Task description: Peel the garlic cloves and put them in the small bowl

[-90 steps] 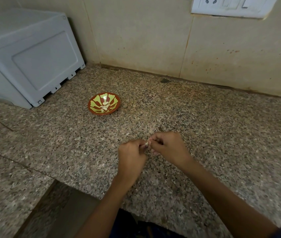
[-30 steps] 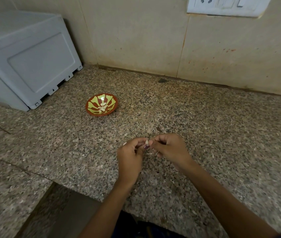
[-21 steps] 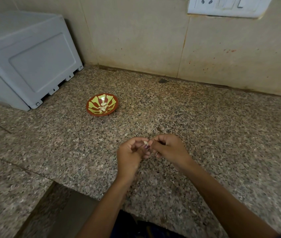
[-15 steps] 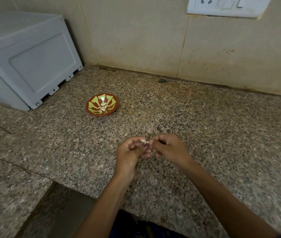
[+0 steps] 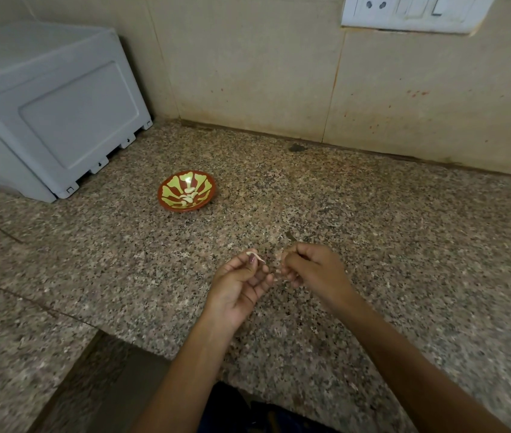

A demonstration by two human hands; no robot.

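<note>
While the left hand [image 5: 241, 284] pinches a garlic clove [image 5: 255, 256], peeling nears its end.
Light, slick clove: pinch mid-body; right hand [image 5: 310, 268] clenched, contents unclear.

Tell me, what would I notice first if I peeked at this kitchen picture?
Probably the small bowl, bright red and yellow, sitting on the speckled granite counter with a few pale peeled cloves inside. Next, the two hands low in the middle: the left hand pinches a pale garlic clove at its fingertips, and the right hand is curled just beside it. A big grey box stands in the back left corner.
</note>
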